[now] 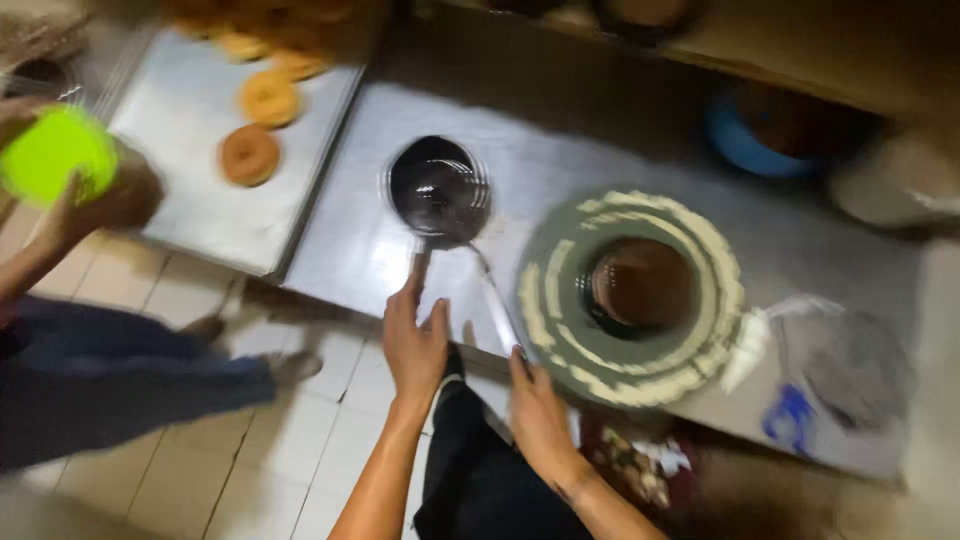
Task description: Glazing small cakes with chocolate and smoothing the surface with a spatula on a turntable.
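A small dark saucepan (pixel 438 188) with dark glossy liquid stands on a metal counter (pixel 560 140). My left hand (pixel 414 340) reaches up to the pan's handle (pixel 418 268), fingers touching its end. My right hand (pixel 535 400) rests at the counter's front edge and holds the end of a thin metal utensil (pixel 492 292) whose far end lies in the pan. Beside the right hand stands a round green patterned bowl (pixel 630 295) with brown liquid in its middle. The picture is blurred.
A metal tray (pixel 200 190) at the left carries several ring doughnuts (pixel 249 155). Another person at the left, in dark trousers, holds a bright green round object (pixel 58 155). A blue bowl (pixel 750 145) sits at the back right; plastic bags (pixel 840 375) lie at the right.
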